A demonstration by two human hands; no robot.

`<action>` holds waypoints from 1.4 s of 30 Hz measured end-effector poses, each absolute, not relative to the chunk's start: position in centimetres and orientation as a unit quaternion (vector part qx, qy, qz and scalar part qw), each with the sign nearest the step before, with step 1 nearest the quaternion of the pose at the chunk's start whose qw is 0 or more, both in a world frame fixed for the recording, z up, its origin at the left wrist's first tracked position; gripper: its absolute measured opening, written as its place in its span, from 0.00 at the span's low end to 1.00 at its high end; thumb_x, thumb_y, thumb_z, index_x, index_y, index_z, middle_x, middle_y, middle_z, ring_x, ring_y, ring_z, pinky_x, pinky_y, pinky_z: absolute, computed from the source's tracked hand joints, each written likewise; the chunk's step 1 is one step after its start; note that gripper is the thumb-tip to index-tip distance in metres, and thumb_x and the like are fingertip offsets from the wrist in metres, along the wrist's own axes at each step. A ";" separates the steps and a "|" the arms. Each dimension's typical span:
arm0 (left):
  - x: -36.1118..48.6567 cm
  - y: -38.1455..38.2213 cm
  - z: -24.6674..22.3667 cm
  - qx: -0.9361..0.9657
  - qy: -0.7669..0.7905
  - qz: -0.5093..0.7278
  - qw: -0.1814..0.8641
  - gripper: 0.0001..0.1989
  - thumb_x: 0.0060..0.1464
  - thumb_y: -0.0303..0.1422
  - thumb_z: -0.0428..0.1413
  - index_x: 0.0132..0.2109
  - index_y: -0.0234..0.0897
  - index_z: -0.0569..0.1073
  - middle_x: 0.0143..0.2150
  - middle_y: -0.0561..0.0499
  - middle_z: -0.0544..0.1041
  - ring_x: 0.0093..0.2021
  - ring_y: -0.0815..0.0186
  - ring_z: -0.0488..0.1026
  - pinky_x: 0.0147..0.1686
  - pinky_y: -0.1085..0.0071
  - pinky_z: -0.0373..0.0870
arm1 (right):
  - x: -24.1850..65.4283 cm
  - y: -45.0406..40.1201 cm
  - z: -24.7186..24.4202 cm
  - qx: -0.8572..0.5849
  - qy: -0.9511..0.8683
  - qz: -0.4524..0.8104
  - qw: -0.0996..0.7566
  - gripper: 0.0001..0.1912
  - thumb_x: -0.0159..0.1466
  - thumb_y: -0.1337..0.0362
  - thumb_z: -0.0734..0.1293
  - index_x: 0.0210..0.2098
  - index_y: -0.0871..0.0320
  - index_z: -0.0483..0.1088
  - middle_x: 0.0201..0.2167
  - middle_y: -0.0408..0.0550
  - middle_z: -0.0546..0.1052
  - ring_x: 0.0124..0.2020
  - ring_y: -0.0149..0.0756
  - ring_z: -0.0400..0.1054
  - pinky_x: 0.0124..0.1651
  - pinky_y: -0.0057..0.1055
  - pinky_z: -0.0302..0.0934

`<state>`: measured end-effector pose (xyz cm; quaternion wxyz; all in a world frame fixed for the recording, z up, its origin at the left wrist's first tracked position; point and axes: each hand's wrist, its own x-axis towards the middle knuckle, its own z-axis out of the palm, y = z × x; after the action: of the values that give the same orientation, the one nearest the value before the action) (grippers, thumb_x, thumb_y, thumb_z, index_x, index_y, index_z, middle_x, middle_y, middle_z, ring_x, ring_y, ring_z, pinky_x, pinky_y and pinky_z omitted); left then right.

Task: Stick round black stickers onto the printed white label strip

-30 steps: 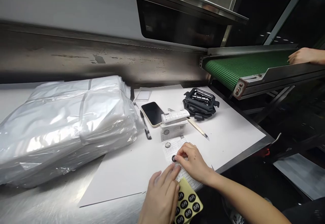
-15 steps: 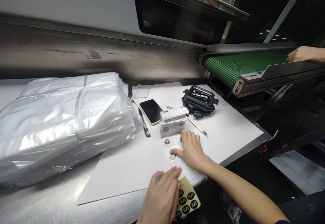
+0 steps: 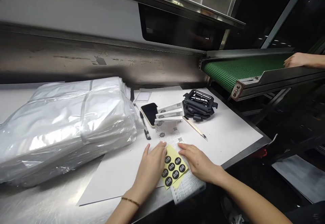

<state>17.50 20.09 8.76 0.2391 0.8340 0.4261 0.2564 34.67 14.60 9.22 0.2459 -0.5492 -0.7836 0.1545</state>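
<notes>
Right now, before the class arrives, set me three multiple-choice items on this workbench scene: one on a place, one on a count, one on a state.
1. Where does the yellow sticker sheet lie?
A. On the green conveyor belt
B. Between the left hand and right hand, on the printed form
C. On the plastic-wrapped bundle

2. How many black round stickers show on that sheet?
A. Five
B. Six
C. Seven

3. What state is the smartphone screen in?
A. Dark
B. Lit white
C. Lit blue

Answers:
1. B, because the sheet lies on the form with a hand at each side.
2. C, because seven "8月" stickers can be counted.
3. A, because the uncovered part of the screen shows no light.
</notes>
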 end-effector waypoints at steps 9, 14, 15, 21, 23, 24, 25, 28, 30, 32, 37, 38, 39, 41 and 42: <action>16.9 16.9 9.9 0.598 0.548 0.337 0.478 0.15 0.50 0.46 0.41 0.28 0.40 0.60 0.23 0.54 0.67 0.25 0.63 0.67 0.23 0.68 0.64 | 34.4 17.8 11.0 -0.548 -0.742 0.261 0.285 0.15 0.62 0.60 0.53 0.43 0.60 0.63 0.43 0.50 0.69 0.43 0.33 0.63 0.44 0.33 0.61; 16.8 17.8 9.3 0.518 0.539 0.348 0.565 0.17 0.47 0.48 0.44 0.26 0.39 0.59 0.21 0.55 0.66 0.23 0.65 0.66 0.24 0.68 0.65 | 33.7 16.5 10.5 -0.523 -0.746 0.281 0.302 0.08 0.48 0.63 0.69 0.26 0.59 0.68 0.38 0.44 0.72 0.43 0.33 0.62 0.46 0.31 0.56; 16.7 17.9 9.5 0.505 0.527 0.339 0.594 0.17 0.46 0.49 0.46 0.25 0.38 0.59 0.20 0.55 0.67 0.23 0.65 0.67 0.24 0.68 0.65 | 33.6 16.4 10.3 -0.520 -0.746 0.282 0.305 0.05 0.50 0.64 0.68 0.23 0.59 0.68 0.35 0.43 0.73 0.41 0.32 0.62 0.47 0.31 0.55; 16.4 18.3 10.6 0.512 0.476 0.289 0.654 0.19 0.39 0.41 0.57 0.38 0.34 0.69 0.28 0.49 0.75 0.28 0.62 0.71 0.29 0.68 0.67 | 33.8 16.8 10.0 -0.492 -0.761 0.291 0.306 0.02 0.52 0.65 0.66 0.23 0.54 0.72 0.31 0.40 0.74 0.44 0.35 0.59 0.50 0.37 0.50; 16.5 18.2 10.4 0.513 0.473 0.282 0.659 0.16 0.41 0.41 0.55 0.34 0.31 0.71 0.27 0.47 0.76 0.29 0.61 0.71 0.29 0.68 0.66 | 33.9 16.7 10.2 -0.485 -0.763 0.289 0.313 0.03 0.52 0.65 0.67 0.27 0.54 0.72 0.33 0.41 0.74 0.44 0.35 0.60 0.50 0.36 0.50; 16.5 18.1 10.3 0.510 0.478 0.286 0.655 0.16 0.42 0.41 0.55 0.34 0.31 0.71 0.27 0.47 0.76 0.29 0.61 0.70 0.29 0.68 0.66 | 33.9 16.7 10.3 -0.486 -0.761 0.285 0.322 0.06 0.51 0.64 0.67 0.31 0.55 0.71 0.35 0.42 0.73 0.44 0.34 0.60 0.49 0.36 0.51; 16.5 18.0 10.1 0.510 0.485 0.291 0.648 0.16 0.42 0.41 0.55 0.34 0.31 0.71 0.27 0.48 0.76 0.29 0.62 0.70 0.28 0.69 0.66 | 33.9 16.6 10.4 -0.490 -0.756 0.280 0.332 0.09 0.51 0.64 0.67 0.34 0.56 0.70 0.37 0.43 0.73 0.43 0.33 0.61 0.49 0.35 0.52; 16.5 17.8 9.9 0.517 0.498 0.301 0.628 0.15 0.41 0.40 0.56 0.34 0.32 0.72 0.28 0.49 0.76 0.29 0.62 0.70 0.28 0.70 0.65 | 33.6 16.5 10.3 -0.503 -0.742 0.256 0.361 0.09 0.53 0.66 0.65 0.35 0.58 0.69 0.36 0.46 0.72 0.39 0.31 0.64 0.46 0.32 0.55; 16.6 17.7 10.0 0.521 0.499 0.302 0.624 0.15 0.41 0.40 0.56 0.34 0.33 0.72 0.27 0.49 0.75 0.29 0.62 0.69 0.28 0.70 0.65 | 33.4 16.4 10.0 -0.505 -0.742 0.238 0.370 0.04 0.54 0.67 0.65 0.30 0.58 0.70 0.31 0.44 0.72 0.36 0.30 0.65 0.43 0.31 0.55; 16.7 17.8 10.1 0.518 0.501 0.299 0.626 0.15 0.41 0.40 0.56 0.35 0.33 0.72 0.27 0.49 0.75 0.30 0.61 0.70 0.29 0.69 0.65 | 33.2 16.4 9.8 -0.509 -0.743 0.212 0.379 0.01 0.53 0.68 0.65 0.27 0.58 0.69 0.29 0.43 0.71 0.33 0.30 0.65 0.41 0.32 0.55; 16.9 18.0 10.2 0.499 0.514 0.293 0.634 0.18 0.42 0.43 0.54 0.35 0.32 0.71 0.27 0.48 0.75 0.29 0.58 0.71 0.29 0.64 0.67 | 32.9 16.1 9.7 -0.502 -0.766 0.130 0.379 0.04 0.56 0.67 0.62 0.24 0.58 0.65 0.27 0.45 0.70 0.32 0.34 0.61 0.38 0.36 0.52; 16.9 18.0 10.2 0.495 0.515 0.294 0.635 0.19 0.42 0.44 0.53 0.35 0.32 0.71 0.26 0.48 0.74 0.28 0.58 0.71 0.29 0.64 0.68 | 32.9 16.1 9.6 -0.495 -0.775 0.118 0.375 0.05 0.56 0.67 0.61 0.24 0.58 0.65 0.27 0.46 0.70 0.33 0.34 0.61 0.38 0.36 0.52; 16.9 17.9 10.2 0.493 0.515 0.295 0.637 0.19 0.42 0.44 0.53 0.35 0.32 0.70 0.26 0.48 0.74 0.28 0.59 0.71 0.28 0.64 0.68 | 32.8 16.0 9.6 -0.490 -0.780 0.109 0.373 0.04 0.56 0.68 0.60 0.26 0.58 0.65 0.27 0.46 0.70 0.33 0.34 0.60 0.37 0.36 0.52; 16.9 17.8 10.2 0.490 0.514 0.295 0.639 0.20 0.41 0.45 0.53 0.35 0.33 0.70 0.26 0.48 0.74 0.29 0.58 0.71 0.28 0.64 0.68 | 32.8 16.0 9.5 -0.486 -0.784 0.100 0.373 0.03 0.57 0.67 0.60 0.28 0.58 0.64 0.28 0.47 0.70 0.32 0.34 0.60 0.36 0.35 0.53; 16.9 17.8 10.2 0.491 0.513 0.294 0.640 0.20 0.41 0.46 0.53 0.35 0.33 0.70 0.26 0.48 0.74 0.30 0.58 0.71 0.28 0.64 0.68 | 32.8 16.0 9.5 -0.486 -0.783 0.097 0.375 0.03 0.57 0.67 0.59 0.29 0.58 0.64 0.28 0.47 0.70 0.32 0.34 0.60 0.35 0.34 0.53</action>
<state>16.94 17.82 10.23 0.6401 0.4906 0.5129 0.2941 32.76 16.04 9.49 0.3746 -0.4862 -0.7834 0.0972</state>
